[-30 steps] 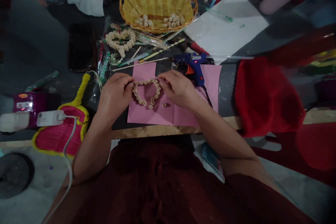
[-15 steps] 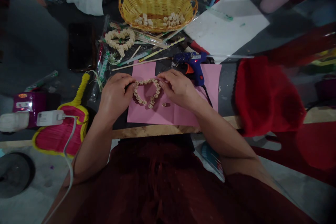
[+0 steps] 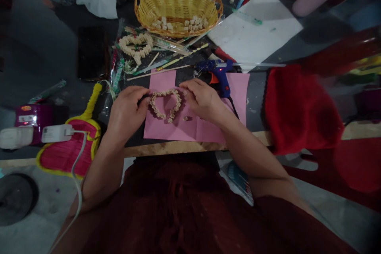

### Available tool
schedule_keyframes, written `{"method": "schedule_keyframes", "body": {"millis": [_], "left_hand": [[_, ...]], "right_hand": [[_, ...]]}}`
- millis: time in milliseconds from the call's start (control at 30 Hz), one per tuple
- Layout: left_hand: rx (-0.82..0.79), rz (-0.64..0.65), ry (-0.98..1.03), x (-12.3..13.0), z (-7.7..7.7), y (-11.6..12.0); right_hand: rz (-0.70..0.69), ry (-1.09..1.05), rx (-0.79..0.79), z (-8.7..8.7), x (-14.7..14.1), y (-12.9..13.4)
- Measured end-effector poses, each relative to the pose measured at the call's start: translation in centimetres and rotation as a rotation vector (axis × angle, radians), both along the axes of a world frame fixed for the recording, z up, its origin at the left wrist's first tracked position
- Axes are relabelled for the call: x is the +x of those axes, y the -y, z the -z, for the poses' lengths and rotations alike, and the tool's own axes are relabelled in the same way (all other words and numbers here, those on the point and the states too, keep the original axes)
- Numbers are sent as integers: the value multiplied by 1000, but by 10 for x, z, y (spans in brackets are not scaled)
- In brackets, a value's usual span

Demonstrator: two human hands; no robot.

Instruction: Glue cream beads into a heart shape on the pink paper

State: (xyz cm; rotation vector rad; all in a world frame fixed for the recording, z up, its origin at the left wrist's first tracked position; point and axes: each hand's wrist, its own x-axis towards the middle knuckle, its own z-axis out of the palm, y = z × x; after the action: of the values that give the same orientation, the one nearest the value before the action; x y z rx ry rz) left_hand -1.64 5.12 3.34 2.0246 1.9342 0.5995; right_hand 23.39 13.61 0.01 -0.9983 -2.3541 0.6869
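We are working close to the front of the dark table [image 3: 256, 95], where its pale wooden edge [image 3: 175, 148] is running just below the pink paper [image 3: 184, 129]. To the right, a strip of dark tabletop is lying between that paper and the red cloth [image 3: 300, 115], which is hanging over the edge; to the left, the pink-and-yellow heart-shaped piece [image 3: 70, 145] is also jutting past it. Beyond our hands, the blue glue gun [image 3: 222, 79], thin sticks [image 3: 159, 72] and the yellow wicker basket [image 3: 178, 6] are crowding the room for reaching forward. On the pink paper, between our hands, the beaded heart [image 3: 179, 101] is sitting; its knobbly, cream-coloured little clusters are forming an outline with a gap near the lower point. One loose cluster [image 3: 185, 118] is lying just right of that point, and a paler, stick-built heart [image 3: 144, 52] is resting farther back among the sticks. We are bending our left hand [image 3: 126, 107] inward, with thumb and forefinger nearly together at the beaded heart's upper left. We are angling our right hand [image 3: 204, 99] in from the other side, fingers curling, their tips at its upper right. We cannot tell whether either hand is pinching the beaded heart or only touching it.
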Motion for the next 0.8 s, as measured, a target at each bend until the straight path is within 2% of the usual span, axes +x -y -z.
{"method": "schedule_keyframes", "body": {"millis": [200,400,633,800], "left_hand": [[46,3,-74,-1,5,24],[165,61,-87,3,13,52],[263,91,-93,14,19,67],[311,115,-93,21,27,70]], "right_hand": [[-10,10,1,-8,6,1],[17,79,71,-26,20,28],[48,86,145,-16,27,68],[88,131,130,-12,19,80]]}}
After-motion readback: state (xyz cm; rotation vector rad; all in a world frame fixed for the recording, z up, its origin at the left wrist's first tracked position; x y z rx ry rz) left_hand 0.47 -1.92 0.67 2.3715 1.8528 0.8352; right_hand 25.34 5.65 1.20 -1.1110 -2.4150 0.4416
